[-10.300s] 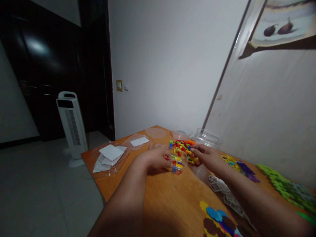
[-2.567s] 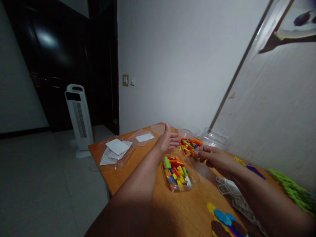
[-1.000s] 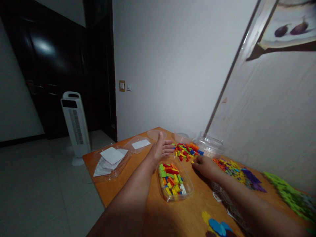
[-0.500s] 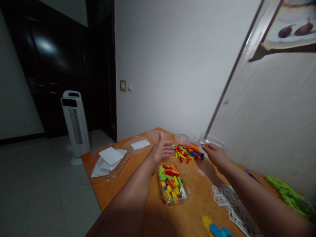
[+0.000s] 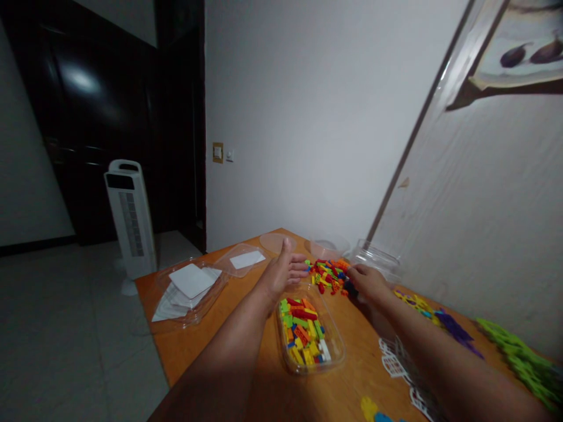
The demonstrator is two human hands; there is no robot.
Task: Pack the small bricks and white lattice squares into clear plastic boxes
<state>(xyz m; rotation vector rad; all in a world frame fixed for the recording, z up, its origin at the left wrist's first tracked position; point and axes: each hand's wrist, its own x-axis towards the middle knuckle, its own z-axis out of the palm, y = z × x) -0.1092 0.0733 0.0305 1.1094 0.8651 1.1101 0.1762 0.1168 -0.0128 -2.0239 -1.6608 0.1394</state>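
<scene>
A pile of small toy bricks (image 5: 326,274) in red, yellow, orange, green and blue lies loose on the table (image 5: 246,375). At its left edge my left hand (image 5: 284,268) is open, thumb up and fingers stretched to the right. My right hand (image 5: 370,282) is at the pile's right side, palm down with fingers curled and closed; their tips and anything in them are hidden. Between my forearms stands a clear plastic tub (image 5: 336,346), holding many bricks in the same colours and a few white ones.
Clear containers (image 5: 373,258) and a clear bowl (image 5: 329,245) stand by the wall. On the left, a clear tray holds white cards (image 5: 191,281). White lattice pieces (image 5: 393,358), yellow and purple pieces (image 5: 455,328) and green pieces (image 5: 514,351) lie on the right. A tower fan (image 5: 132,217) stands on the floor.
My right hand has moved left and slightly down to the pile's right edge, covering some bricks there. The left hand stays open beside the pile. The view has shifted slightly.
</scene>
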